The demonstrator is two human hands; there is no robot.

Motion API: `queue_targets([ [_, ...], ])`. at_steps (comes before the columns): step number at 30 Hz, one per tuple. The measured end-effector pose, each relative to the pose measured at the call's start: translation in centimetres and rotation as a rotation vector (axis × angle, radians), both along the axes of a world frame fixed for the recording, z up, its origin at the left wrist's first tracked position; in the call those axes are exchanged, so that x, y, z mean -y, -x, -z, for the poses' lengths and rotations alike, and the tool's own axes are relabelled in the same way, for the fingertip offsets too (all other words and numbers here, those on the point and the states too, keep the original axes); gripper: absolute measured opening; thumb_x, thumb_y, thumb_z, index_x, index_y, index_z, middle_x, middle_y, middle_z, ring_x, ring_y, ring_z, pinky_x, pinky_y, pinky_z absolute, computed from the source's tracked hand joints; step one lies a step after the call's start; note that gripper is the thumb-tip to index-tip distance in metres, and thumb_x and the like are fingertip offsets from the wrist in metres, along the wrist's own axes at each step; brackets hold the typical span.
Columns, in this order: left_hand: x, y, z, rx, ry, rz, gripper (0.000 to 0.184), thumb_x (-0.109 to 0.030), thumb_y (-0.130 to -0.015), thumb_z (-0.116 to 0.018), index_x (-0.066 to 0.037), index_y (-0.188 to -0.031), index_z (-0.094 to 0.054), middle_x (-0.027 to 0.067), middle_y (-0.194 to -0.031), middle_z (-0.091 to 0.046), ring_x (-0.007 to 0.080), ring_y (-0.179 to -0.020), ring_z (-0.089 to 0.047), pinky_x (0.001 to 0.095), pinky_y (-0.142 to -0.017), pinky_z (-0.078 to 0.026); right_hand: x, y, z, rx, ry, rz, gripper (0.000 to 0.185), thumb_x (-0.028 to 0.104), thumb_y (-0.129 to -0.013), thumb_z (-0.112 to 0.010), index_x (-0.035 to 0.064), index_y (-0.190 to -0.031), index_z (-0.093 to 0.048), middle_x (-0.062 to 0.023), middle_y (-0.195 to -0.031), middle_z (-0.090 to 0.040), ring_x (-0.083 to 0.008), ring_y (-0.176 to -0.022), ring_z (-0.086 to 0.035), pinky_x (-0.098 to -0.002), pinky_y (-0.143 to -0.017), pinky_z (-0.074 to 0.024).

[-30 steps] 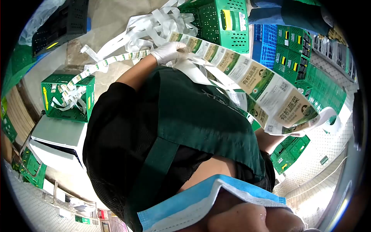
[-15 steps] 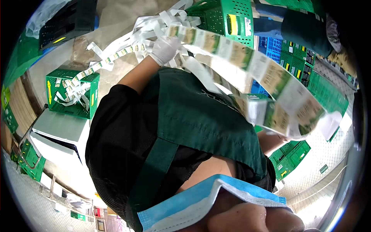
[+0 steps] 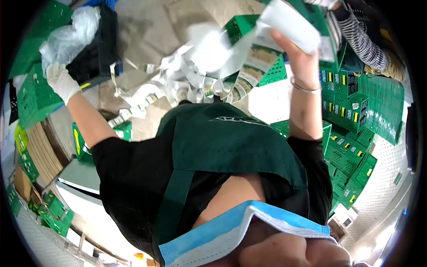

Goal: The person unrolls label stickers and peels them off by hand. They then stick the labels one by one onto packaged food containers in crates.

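Nothing readable. Apron (image 3: pixel 235 144): white lettering (image 3: pixel 235 119), too skewed to make out. Label strip (image 3: pixel 247 76): print blurred. Crate tags (image 3: pixel 342 110): too small.

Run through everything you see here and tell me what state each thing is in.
Label strip, unrolled, curling, partly blurred
Right hand, raised, holding the strip
Plastic bag, crumpled
Left hand, gloved, at the bag, grip unclear
Apron, worn
Face mask, worn
Bangle, around right wrist
Green crates, stacked
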State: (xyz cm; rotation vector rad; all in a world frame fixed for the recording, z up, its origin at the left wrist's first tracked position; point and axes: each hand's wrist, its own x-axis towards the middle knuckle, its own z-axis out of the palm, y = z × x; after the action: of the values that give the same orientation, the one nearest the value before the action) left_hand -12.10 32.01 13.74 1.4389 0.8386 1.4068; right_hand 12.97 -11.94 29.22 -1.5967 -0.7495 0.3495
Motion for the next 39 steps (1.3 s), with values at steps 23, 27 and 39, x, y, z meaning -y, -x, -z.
queue_targets([
  [23, 25.1, -20.3, -10.1, -0.298, -0.545, 0.89, 0.062, -0.009, -0.064, -0.067, 0.0, -0.119, -0.039, 0.0158, -0.116, -0.045, 0.0222, -0.1, -0.049, 0.0289, -0.081, -0.04, -3.6, -2.6, 6.1, 0.079, 0.22, -0.123, 0.013, 0.007, -0.072, -0.062, 0.0004, -0.078, -0.053, -0.0044, -0.065, -0.053, -0.0084, -0.059, -0.05, -0.0229, -0.055, -0.0422],
  [27, 23.6, -25.6, -7.6, -0.477, 0.258, 1.474, 0.029, -0.006, -0.073, -0.058, 0.0, -0.101, -0.054, 0.0126, -0.097, -0.055, 0.0169, -0.088, -0.053, 0.0256, -0.075, -0.041, -3.8, -7.5, 6.7, -0.087, 0.183, -0.059, 0.014, 0.011, -0.07, -0.062, 0.0024, -0.08, -0.057, -0.0107, -0.065, -0.057, -0.0192, -0.06, -0.057, -0.0278, -0.056, -0.0452],
  [39, 20.8, -36.3, -6.0, -0.646, 0.335, 1.686, 0.016, -0.006, -0.076, -0.055, 0.001, -0.09, -0.059, 0.0089, -0.085, -0.06, 0.0139, -0.077, -0.056, 0.0245, -0.069, -0.044, -4.1, -14.8, 7.9, 0.201, 0.379, 0.121, 0.015, 0.017, -0.067, -0.067, 0.0038, -0.073, -0.06, -0.0081, -0.063, -0.057, -0.0213, -0.057, -0.055, -0.0281, -0.051, -0.0438],
])
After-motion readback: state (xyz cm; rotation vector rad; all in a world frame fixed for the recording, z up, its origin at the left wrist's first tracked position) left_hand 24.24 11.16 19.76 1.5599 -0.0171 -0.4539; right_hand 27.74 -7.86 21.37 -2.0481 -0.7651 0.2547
